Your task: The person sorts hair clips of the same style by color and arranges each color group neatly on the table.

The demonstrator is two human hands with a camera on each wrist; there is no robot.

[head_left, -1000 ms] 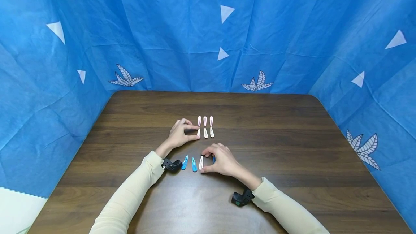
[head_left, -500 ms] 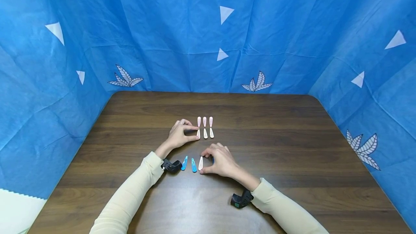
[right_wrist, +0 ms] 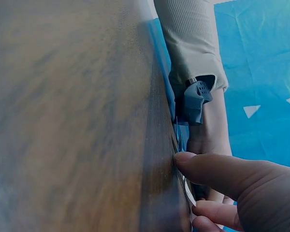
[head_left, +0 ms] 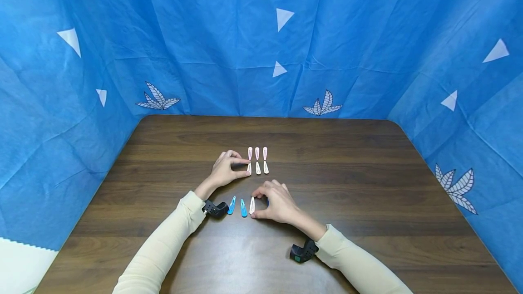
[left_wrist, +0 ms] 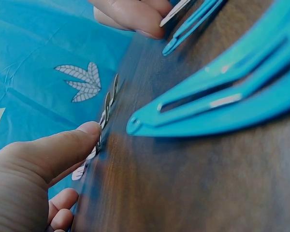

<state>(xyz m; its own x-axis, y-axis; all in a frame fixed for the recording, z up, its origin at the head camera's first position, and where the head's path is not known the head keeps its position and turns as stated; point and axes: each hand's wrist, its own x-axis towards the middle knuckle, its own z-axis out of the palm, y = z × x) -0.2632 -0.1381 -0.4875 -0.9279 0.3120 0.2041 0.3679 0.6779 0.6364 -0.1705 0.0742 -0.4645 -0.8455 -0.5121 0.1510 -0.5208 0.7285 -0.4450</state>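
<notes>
Snap hair clips lie in two groups on the table. My left hand (head_left: 224, 168) pinches the leftmost white hair clip (head_left: 249, 169) between thumb and index finger, at its two ends. Two more white hair clips (head_left: 258, 168) lie to its right, and several pink hair clips (head_left: 257, 153) form a row just behind. Nearer to me, my right hand (head_left: 278, 202) holds another white hair clip (head_left: 252, 205) by its ends, thumb at the near one. Left of that clip lie two blue hair clips (head_left: 243, 208); a blue sliver (head_left: 268, 202) shows behind the right fingers, mostly hidden.
A brown wooden table (head_left: 367, 171) bears all the clips. Blue patterned cloth (head_left: 261, 35) hangs around its back and sides. Each wrist wears a black camera (head_left: 304, 251). In the left wrist view, a blue hair clip (left_wrist: 208, 104) looms close to the lens.
</notes>
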